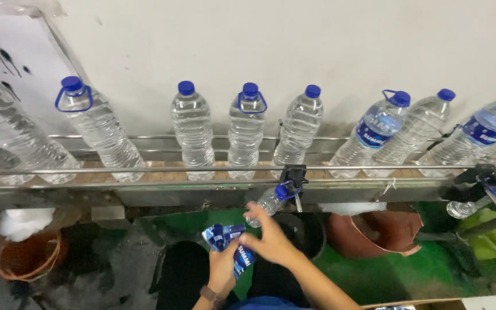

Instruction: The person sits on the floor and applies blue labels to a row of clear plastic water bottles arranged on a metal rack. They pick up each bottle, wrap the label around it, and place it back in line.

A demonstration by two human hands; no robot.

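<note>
We're looking down at our two hands below a conveyor rail (144, 170). Our left hand (223, 265) is closed around a bunch of blue-and-white label sleeves (223, 236), which stick up and to the left out of the fist. Our right hand (268, 238) lies across the left one, touching it, fingers (254, 210) stretched up toward a small clear bottle with a blue cap (270, 201). That bottle sits just above and slightly right of the hands, tilted, its long axis running from lower left (base) to upper right (cap), the cap end near a black clamp (294, 175) on the rail. The right hand is the nearer one; its fingertips reach the bottle's base end, but we can't tell if they grip it or only touch. So the hands are together, left clamped on the labels, right unclear.

On the conveyor stand upright clear water bottles with blue caps (193, 132); two toward the right already carry blue labels (374, 131). Below, a green floor (374, 270), a brown bucket (383, 232) on the right and an orange one (27, 255) on the left.
</note>
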